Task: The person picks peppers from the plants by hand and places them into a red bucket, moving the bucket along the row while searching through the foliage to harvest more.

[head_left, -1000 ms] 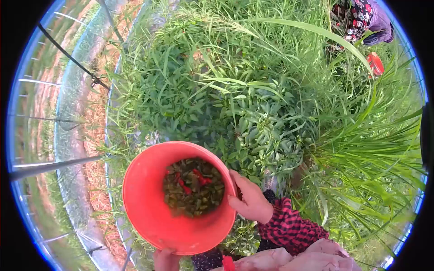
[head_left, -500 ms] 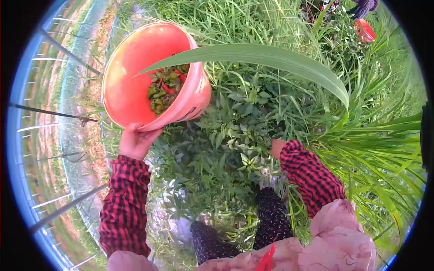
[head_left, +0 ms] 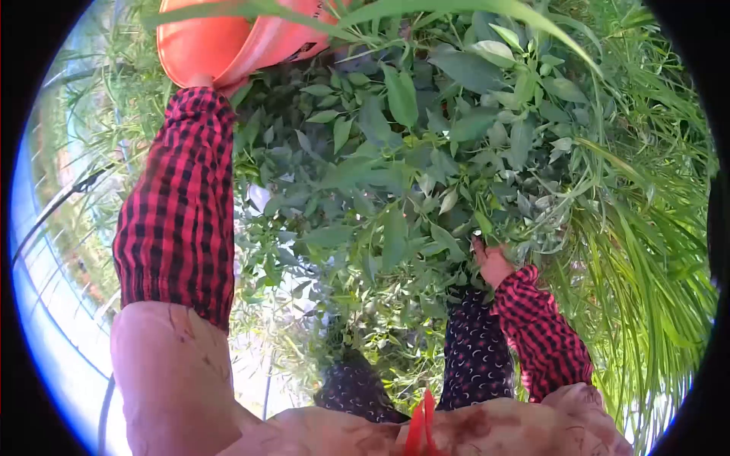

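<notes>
My left hand point(head_left: 207, 82) grips the lower rim of a red-orange bucket point(head_left: 204, 47) at the upper left. The bucket is tilted, partly cut off by the top of the view, and its contents are out of sight. My right hand point(head_left: 496, 263) is low among the leafy pepper plants point(head_left: 395, 159), right of centre. Its visible fingers stretch up into the foliage, with the tips partly hidden by leaves. Nothing is visibly held there. A bright green leaf or pepper point(head_left: 484, 222) hangs just above the fingers; I cannot tell which.
Tall grass point(head_left: 631, 281) grows thickly along the right side. A long grass blade point(head_left: 456, 7) crosses the top. My patterned trouser legs point(head_left: 477, 342) stand among the lower stems. Thin curved poles point(head_left: 61, 201) and pale sheeting line the left.
The view has come closer to the plants. The bucket, still in my left hand, now sits higher in view and its peppers no longer show. My right hand appears slightly lower and farther right.
</notes>
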Tool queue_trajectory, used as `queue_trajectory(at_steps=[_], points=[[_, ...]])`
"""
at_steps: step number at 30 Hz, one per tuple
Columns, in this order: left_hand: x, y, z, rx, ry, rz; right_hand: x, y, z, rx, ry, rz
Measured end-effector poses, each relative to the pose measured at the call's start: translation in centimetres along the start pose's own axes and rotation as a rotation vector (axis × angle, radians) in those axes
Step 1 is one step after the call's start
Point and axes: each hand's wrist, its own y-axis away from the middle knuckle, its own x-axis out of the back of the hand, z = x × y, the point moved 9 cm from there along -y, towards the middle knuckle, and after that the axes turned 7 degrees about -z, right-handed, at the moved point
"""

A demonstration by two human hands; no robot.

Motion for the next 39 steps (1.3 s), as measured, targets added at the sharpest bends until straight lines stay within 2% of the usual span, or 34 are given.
queue_trajectory(at_steps=[2, 3, 4, 6, 7, 8, 10, 11, 12, 13, 14, 15, 17, 18, 19, 20, 22, 23, 24, 25, 26, 28, 29, 30, 32, 34, 36, 38, 39], points=[[-5.0, 10.7, -0.6, -0.004, -0.114, 0.051, -4.0, -0.2, -0.1, 0.281, 0.409, -0.194], [0.0, 5.4, 1.6, -0.031, -0.148, 0.082, -4.5, -0.4, 0.1, 0.203, 0.541, -0.353], [-1.0, 7.3, 1.9, -0.049, -0.193, 0.108, -5.7, -1.0, 1.0, 0.217, 0.536, -0.356], [0.1, 7.3, 2.3, -0.074, -0.276, 0.145, -4.2, 0.2, -1.4, 0.659, 0.566, 0.247], [0.4, 6.1, 2.8, -0.093, -0.307, 0.154, -7.5, -2.0, 1.5, 0.415, 0.666, -0.248], [0.4, 7.3, 2.1, -0.111, -0.338, 0.162, -8.1, -1.6, 1.4, 0.412, 0.67, -0.261], [-0.3, 12.4, 0.5, -0.15, -0.397, 0.182, -3.8, 0.0, -0.8, 0.651, 0.073, 0.25], [0.4, 13.4, 1.2, -0.195, -0.429, 0.214, -6.3, -0.4, -0.4, 0.75, 0.536, 0.329], [0.6, 9.1, 5.6, -0.234, -0.475, 0.245, -7.2, -1.5, 0.5, 0.666, 0.353, 0.229], [0.2, 8.9, 7.9, -0.282, -0.518, 0.265, -8.0, -1.9, 0.1, 0.569, 0.17, 0.131], [0.0, 7.4, 8.0, -0.313, -0.512, 0.257, -7.6, -1.6, -0.7, 0.498, 0.04, 0.032], [1.3, 4.5, 6.8, -0.361, -0.384, 0.348, -6.6, -1.8, -1.6, 0.412, -0.091, -0.043], [2.6, 0.5, 4.2, -0.429, -0.094, 0.487, -4.5, 1.6, -5.0, 0.673, -0.384, 0.108], [0.1, -0.3, 4.4, -0.435, -0.077, 0.441, -4.2, 1.4, -4.9, 0.431, -0.416, 0.05], [-2.3, -0.6, 3.9, -0.389, 0.206, 0.358, -3.9, 1.7, -4.0, 0.186, -0.455, -0.019], [-3.7, -0.3, 4.8, -0.347, 0.479, 0.285, -4.4, 2.1, -3.9, 0.154, -0.469, -0.007], [-5.4, 0.3, 8.7, -0.233, 1.002, 0.132, -2.3, 1.9, -4.5, 0.16, -0.285, 0.214], [-6.9, 1.1, 10.6, -0.143, 1.258, 0.052, -2.6, 1.0, -4.1, 0.132, -0.298, 0.216], [-5.4, 4.8, 10.3, -0.171, 1.276, 0.023, -6.2, 0.6, -5.4, 0.025, -0.257, 0.225], [-6.6, 8.7, 12.2, -0.086, 1.398, 0.128, -7.4, 0.3, -4.6, -0.094, -0.235, 0.185], [-7.4, 12.1, 12.2, -0.02, 1.531, 0.246, -5.4, 1.8, -6.1, -0.012, -0.144, 0.449], [-10.2, 14.0, 10.7, -0.144, 1.491, 0.094, -3.2, 3.4, -7.3, 0.066, -0.331, 0.399], [-13.2, 13.7, 8.8, -0.159, 1.441, -0.061, -2.9, 3.7, -7.4, 0.064, -0.332, 0.404], [-16.6, 16.3, 9.7, -0.212, 1.219, -0.265, -3.2, 3.9, -7.4, 0.055, -0.318, 0.361], [-23.8, 20.6, 10.9, -0.142, 0.836, -0.466, -3.6, 4.4, -7.7, 0.047, -0.296, 0.318], [-30.1, 21.8, 11.9, -0.394, 0.584, -0.468, -4.3, 4.7, -8.2, 0.078, -0.22, 0.215], [-35.3, 20.1, 11.1, -0.71, -0.283, -0.162, -6.6, 4.0, -7.3, 0.105, -0.275, 0.152], [-37.5, 18.5, 11.0, -0.439, -0.407, -0.089, -11.9, 1.9, -4.1, 0.136, -0.698, 0.243], [-38.7, 18.1, 11.6, -0.399, 0.039, -0.344, -3.6, 6.3, -7.7, 0.182, -0.239, 0.12]])
